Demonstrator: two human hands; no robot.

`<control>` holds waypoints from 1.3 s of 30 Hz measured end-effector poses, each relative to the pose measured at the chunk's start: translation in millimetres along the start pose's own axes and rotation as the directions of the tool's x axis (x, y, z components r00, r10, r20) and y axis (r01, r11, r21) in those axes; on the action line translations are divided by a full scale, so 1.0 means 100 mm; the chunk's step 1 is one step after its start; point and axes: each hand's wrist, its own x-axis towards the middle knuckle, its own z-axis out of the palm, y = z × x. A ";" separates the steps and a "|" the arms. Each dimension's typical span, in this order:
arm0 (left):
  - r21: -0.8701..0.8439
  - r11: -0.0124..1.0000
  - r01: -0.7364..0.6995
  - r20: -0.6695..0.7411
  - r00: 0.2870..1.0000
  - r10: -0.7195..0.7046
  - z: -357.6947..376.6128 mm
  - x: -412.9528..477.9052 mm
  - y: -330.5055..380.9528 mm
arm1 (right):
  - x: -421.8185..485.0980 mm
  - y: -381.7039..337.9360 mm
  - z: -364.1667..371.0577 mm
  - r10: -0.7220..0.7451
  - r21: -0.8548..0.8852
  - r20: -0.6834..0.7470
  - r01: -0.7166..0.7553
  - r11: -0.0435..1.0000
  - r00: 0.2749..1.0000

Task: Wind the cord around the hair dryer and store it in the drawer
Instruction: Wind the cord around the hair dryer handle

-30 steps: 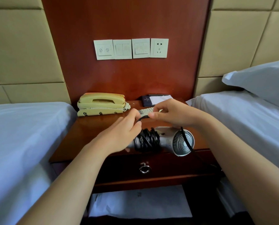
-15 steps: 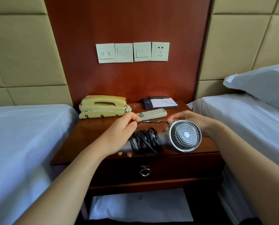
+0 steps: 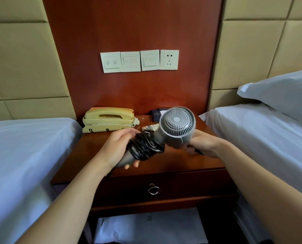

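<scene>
We log the hair dryer [image 3: 177, 124] as matt grey plastic with a finely perforated rear grille. The cord [image 3: 144, 147] wound on it has a smooth black rubber-like sheath. Tabletop [image 3: 173, 161] and drawer [image 3: 181, 182] front: red-brown wood, glossy varnish. Ring pull [image 3: 153, 190]: shiny metal. Telephone [image 3: 109, 118]: yellowed smooth plastic. Switch plates [image 3: 139, 61]: smooth pale plastic. Bed sheets [image 3: 23, 147]: matt white cloth. We read the padded wall tiles [image 3: 23, 59] as beige and leather-like, with a faint sheen.

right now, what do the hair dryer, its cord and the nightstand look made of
The hair dryer: probably grey plastic, matte; the rear grille looks moulded, though it is blurred.
The cord: black, likely rubber or vinyl sheath, slightly shiny; it bends in tight loops round the handle.
The nightstand: reddish-brown wood or veneer, glossy lacquer; light reflects off its top.
</scene>
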 end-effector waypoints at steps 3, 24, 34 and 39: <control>-0.095 0.995 0.007 -0.119 0.993 -0.018 -0.01 0.06 -0.02 | -0.05 -0.09 0.09 0.025 -0.087 0.031 -0.023 0.996 0.999; 0.338 0.893 0.297 -0.516 0.852 -0.088 0.11 0.07 0.07 | -0.36 -0.77 0.88 -0.326 -0.828 0.119 0.275 0.489 0.938; 0.532 0.830 0.166 -0.253 0.967 -0.031 0.23 -0.05 0.13 | -0.41 -0.90 0.80 -0.457 -0.922 0.051 0.218 0.319 0.888; 0.491 0.863 0.116 -0.150 0.988 -0.048 0.26 -0.14 0.19 | -0.40 -0.88 0.67 -0.461 -0.919 -0.008 0.175 0.353 0.887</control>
